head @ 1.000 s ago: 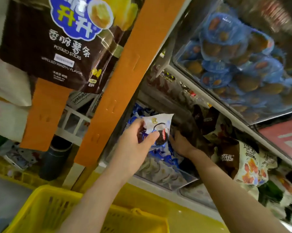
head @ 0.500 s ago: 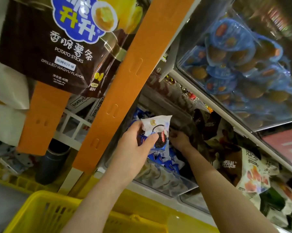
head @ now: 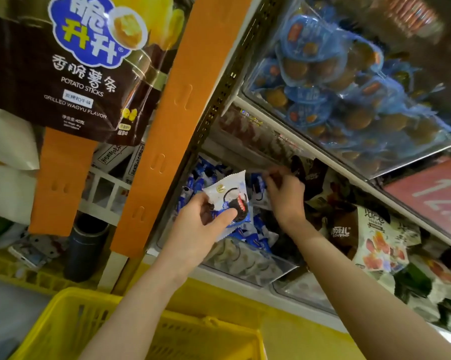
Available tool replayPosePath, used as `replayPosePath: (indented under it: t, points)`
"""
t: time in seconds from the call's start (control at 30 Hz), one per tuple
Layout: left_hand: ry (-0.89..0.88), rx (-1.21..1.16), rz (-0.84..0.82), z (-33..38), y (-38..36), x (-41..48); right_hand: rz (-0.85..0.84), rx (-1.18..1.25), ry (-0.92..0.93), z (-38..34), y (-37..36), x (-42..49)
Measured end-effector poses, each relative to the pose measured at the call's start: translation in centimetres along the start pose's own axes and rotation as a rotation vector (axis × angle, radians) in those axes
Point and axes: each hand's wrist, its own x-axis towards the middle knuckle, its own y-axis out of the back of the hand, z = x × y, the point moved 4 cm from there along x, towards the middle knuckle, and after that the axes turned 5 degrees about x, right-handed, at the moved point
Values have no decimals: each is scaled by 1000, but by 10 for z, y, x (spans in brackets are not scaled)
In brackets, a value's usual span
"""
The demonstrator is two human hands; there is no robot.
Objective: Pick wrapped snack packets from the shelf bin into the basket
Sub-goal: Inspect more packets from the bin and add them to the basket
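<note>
Snack packet [head: 227, 190], white with dark biscuit print, is pinched by left hand [head: 198, 224]; right hand's [head: 286, 196] grip unclear.

You are in a shop, facing its snack shelving. Clear bins [head: 258, 266] sit in rows off a slotted upright [head: 227, 81], heaped with small wrapped packets [head: 255, 235]. A red price sign [head: 432, 196] with large white numerals fronts one shelf edge. A bag of potato sticks [head: 71, 74] hangs on an orange display strip [head: 177, 105]. More printed packs [head: 380, 242] crowd the bin to your right, and a yellow basket [head: 63, 320] sits below you.
</note>
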Motion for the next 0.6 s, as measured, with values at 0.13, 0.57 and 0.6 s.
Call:
replayPosePath:
  t: [0.13,0.57,0.6]
  points:
    - [0,-30,-14,5,-2,-11,71,228,23,-38,27,-21]
    - [182,-65,-80,10,8,-50,-370,789,-474,-66,27,-120]
    - [208,-76,-102,10,9,-53,-394,828,-500,-66,28,-124]
